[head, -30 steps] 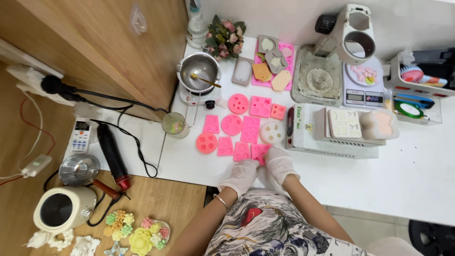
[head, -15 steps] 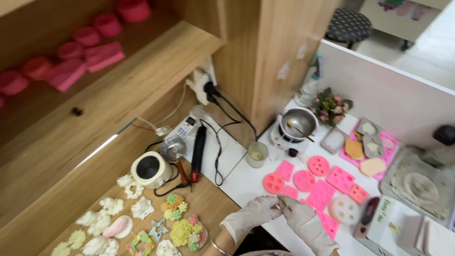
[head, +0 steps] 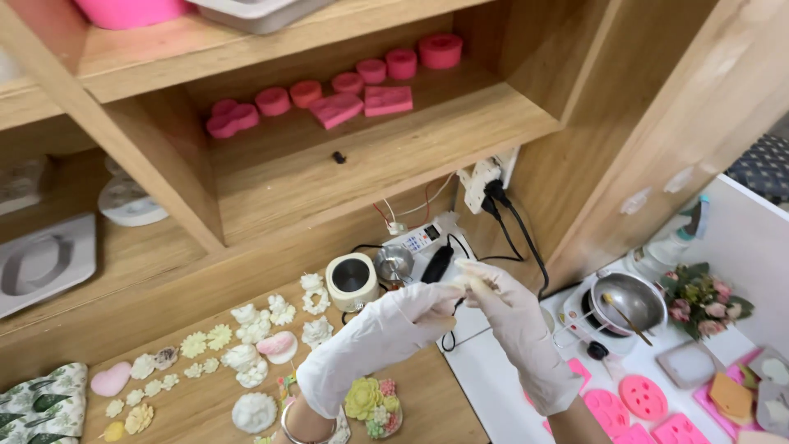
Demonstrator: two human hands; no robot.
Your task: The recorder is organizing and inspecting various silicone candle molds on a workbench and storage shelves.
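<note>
Both gloved hands met in mid-air above the wooden counter (head: 427,403): the left hand (head: 374,333) and right hand (head: 514,329) pinched a small pale object (head: 464,275) between closed fingertips, its kind unclear, just before the cream melting pot (head: 352,280)

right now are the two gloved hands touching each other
Touching: the head view shows the left hand fingertips meeting the right hand fingertips, no gap between the gloves.

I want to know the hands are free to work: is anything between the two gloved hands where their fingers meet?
Nothing visible. The left hand and right hand meet fingers to fingers, raised above the wooden counter. The black cable lies below them, not between.
</note>
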